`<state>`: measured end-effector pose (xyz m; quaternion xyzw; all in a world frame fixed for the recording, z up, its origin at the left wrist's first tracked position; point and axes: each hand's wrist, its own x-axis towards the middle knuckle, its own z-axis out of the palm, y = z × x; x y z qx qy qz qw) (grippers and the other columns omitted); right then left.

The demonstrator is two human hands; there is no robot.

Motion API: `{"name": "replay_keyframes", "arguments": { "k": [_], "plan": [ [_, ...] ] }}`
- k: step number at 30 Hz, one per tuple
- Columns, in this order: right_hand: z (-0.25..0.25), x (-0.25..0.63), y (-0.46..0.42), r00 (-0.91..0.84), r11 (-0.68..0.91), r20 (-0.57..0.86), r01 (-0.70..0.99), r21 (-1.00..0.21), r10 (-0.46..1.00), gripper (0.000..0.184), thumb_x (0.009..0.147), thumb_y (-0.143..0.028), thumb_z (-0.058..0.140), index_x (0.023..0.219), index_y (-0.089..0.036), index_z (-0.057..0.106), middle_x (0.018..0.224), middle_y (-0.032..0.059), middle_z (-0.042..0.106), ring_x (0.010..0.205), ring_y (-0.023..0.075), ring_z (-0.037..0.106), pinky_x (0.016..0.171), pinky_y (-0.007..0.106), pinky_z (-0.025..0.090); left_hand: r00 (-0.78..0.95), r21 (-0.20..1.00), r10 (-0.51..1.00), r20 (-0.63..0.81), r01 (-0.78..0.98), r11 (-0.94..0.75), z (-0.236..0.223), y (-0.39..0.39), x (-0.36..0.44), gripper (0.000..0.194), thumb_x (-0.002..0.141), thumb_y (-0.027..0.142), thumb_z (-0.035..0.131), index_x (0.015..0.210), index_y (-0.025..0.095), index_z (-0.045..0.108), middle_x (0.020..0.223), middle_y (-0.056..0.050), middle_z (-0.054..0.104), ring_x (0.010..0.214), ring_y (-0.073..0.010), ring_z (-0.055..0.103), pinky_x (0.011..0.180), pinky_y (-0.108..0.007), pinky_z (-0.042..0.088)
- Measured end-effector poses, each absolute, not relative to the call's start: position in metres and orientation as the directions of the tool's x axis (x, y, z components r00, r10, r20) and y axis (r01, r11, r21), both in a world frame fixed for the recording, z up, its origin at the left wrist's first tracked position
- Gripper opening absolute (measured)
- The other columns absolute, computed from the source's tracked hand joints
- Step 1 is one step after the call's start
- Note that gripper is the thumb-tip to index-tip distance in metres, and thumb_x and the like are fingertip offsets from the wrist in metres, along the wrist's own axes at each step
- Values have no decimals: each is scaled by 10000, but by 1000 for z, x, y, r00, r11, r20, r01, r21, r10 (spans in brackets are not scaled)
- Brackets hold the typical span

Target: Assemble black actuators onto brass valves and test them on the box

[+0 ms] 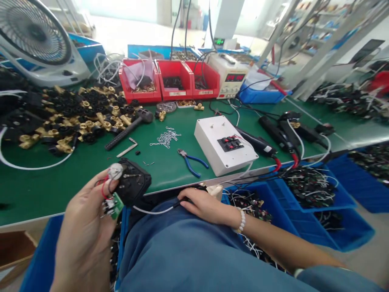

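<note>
My left hand (88, 223) is closed on a small silver motor (115, 172) with red and black wires, at the table's front edge. Beside the motor are a dark plastic housing (135, 182) and a little green circuit board (116, 206); how they join is partly covered by my fingers. A white cable (153, 211) runs from the housing across my lap. Its black end lies under the curled fingers of my right hand (203, 205), which rests on my blue clothing and wears a beaded bracelet.
On the green table (164, 178) lie blue-handled cutters (193, 163), a hammer (129, 127), metal clips (167, 138) and brass fittings (100, 117). A white switch box (225, 144) stands near black power tools (257, 142). Red bins (142, 95) line the back; blue bins (282, 227) sit below right.
</note>
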<state>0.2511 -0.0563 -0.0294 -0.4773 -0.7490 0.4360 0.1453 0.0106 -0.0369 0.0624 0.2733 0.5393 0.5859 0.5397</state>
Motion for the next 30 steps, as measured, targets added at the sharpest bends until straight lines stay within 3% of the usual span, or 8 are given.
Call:
{"name": "replay_keyframes", "arguments": {
  "k": [2,5,8,12,16,20,26,30],
  "plan": [
    [-23,240,-60,-523,102,-160,436,-894,837,223,1046,-300,437,1143,-129,543,1110,120,676,977,155,672,932,327,552,-174,890,930,-324,-389,237,59,-40,23,386,600,235,863,969,184,764,899,-22,800,816,-199,765,660,-233,637],
    [-24,226,-67,-573,19,-107,210,-978,812,364,1051,-381,442,1313,-135,388,1142,118,667,830,103,697,774,246,589,-41,867,927,-373,-371,332,48,-46,38,450,605,310,908,999,157,756,893,-46,795,786,-181,754,664,-218,595],
    [-30,216,-74,-516,-54,-71,48,-997,854,758,870,-495,732,1426,-159,341,1262,141,627,1001,154,702,870,278,599,-36,898,936,-349,-297,324,31,-51,53,485,666,381,883,1070,150,743,975,-53,795,866,-151,728,759,-204,563],
    [-29,212,-78,-145,-96,-81,-100,-990,986,833,766,-374,830,1455,-198,396,1385,126,572,1183,187,642,1038,303,546,-28,925,949,-313,-233,299,16,-55,69,574,698,469,828,1141,127,701,1095,-99,773,1008,-205,717,896,-281,562],
    [-18,218,-76,-19,-5,-3,-111,-994,1000,762,737,-225,822,1390,-219,430,1308,86,624,1084,148,677,971,246,568,35,971,976,-214,-98,217,24,-56,70,603,793,545,740,1213,122,650,1185,-127,740,1052,-221,713,907,-302,579],
    [-4,225,-76,27,121,119,-84,-989,993,702,707,-180,850,1296,-211,468,1221,73,663,1032,144,693,924,230,584,110,994,988,-111,12,111,40,-58,59,510,916,558,601,1215,148,642,1116,-91,755,933,-177,730,831,-280,600],
    [9,226,-87,-18,275,275,-20,-961,961,751,700,-145,875,1336,-239,486,1267,56,639,1100,129,675,977,195,562,-21,947,992,126,300,-115,54,-68,46,259,982,412,568,1123,228,683,1109,-15,717,963,-136,694,875,-238,577],
    [11,223,-92,-41,355,353,80,-931,935,785,751,-131,838,1417,-261,444,1324,59,615,1129,123,665,1003,187,550,76,953,994,79,288,-98,63,-74,43,255,994,398,554,1153,241,676,1132,-8,704,974,-124,690,814,-188,581]
  ]
}}
